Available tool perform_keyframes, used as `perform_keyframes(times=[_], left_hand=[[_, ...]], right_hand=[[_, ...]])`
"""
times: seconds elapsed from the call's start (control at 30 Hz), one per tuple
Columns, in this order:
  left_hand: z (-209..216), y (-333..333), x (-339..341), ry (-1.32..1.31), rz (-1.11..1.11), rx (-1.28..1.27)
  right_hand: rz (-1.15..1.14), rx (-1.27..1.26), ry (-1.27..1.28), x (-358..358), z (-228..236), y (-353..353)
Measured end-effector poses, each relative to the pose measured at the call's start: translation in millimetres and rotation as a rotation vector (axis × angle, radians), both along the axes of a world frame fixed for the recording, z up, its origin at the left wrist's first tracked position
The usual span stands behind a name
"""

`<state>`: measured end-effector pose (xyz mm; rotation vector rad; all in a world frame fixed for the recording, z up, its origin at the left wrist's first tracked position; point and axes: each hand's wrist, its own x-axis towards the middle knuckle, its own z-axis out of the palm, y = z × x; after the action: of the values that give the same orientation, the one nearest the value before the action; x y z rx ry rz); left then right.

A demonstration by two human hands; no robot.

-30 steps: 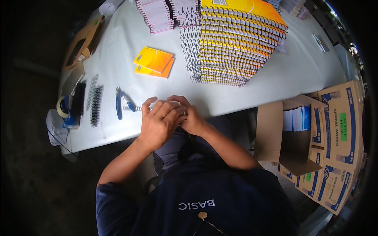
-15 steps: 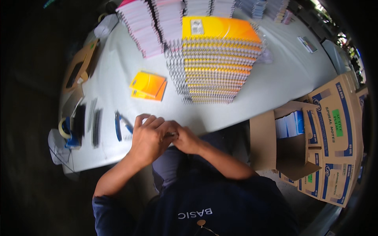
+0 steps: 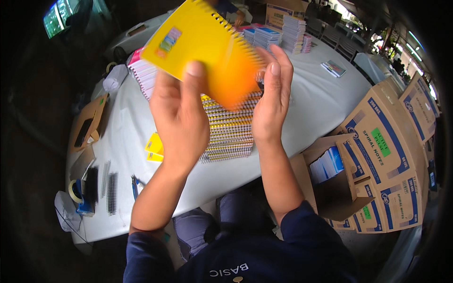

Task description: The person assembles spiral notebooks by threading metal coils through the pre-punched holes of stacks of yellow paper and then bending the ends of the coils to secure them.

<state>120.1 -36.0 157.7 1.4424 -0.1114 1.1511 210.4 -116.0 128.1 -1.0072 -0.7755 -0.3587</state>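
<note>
Raised above the table, a yellow-orange spiral notebook (image 3: 207, 52) is tilted, its coil along the upper right edge. My left hand (image 3: 181, 111) grips its lower left side, thumb flat on the cover. My right hand (image 3: 272, 106) is beside the coil edge with fingers stretched out; whether it touches the notebook I cannot tell. Behind and below my hands stands a tall stack of spiral notebooks (image 3: 229, 137), its top hidden by the raised notebook. Two small yellow notebooks (image 3: 155, 147) lie left of the stack, partly covered by my left forearm.
Blue-handled pliers (image 3: 136, 186), black coil strips (image 3: 112, 193) and a tape dispenser (image 3: 81, 198) lie at the left. More notebook stacks (image 3: 293, 34) stand at the back. An open carton (image 3: 302, 177) with blue-covered notebooks and several stacked cartons (image 3: 382, 137) are at the right.
My hands were together at the table's near edge; they have risen and moved apart. A yellow-orange notebook is now up in my left hand. The view has tilted farther across the table.
</note>
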Motion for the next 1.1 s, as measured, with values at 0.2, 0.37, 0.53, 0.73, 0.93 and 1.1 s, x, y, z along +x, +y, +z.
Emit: perform_keyframes(times=[0.2, 0.37, 0.53, 0.73, 0.93, 1.1], left_hand=[[-37, 19, 44, 0.321, 0.451, 1.132], [-52, 43, 39, 0.124, 0.78, 0.666], [-78, 48, 40, 0.194, 0.684, 0.295], [-80, 53, 32, 0.221, 0.424, 0.091], [-118, 141, -11, 0.555, 0.537, 0.489], [-233, 154, -72, 1.105, 0.48, 1.0]], right_hand=[[-0.001, -0.167, 0.283, 37, -64, 4], [0.013, -0.013, 0.226, 28, -60, 3], [-0.379, -0.134, 0.069, 27, -59, 6], [-0.561, -0.082, -0.021, 29, -63, 8], [-0.569, -0.154, -0.177, 28, -58, -15], [-0.353, -0.071, -0.356, -38, -99, -15]])
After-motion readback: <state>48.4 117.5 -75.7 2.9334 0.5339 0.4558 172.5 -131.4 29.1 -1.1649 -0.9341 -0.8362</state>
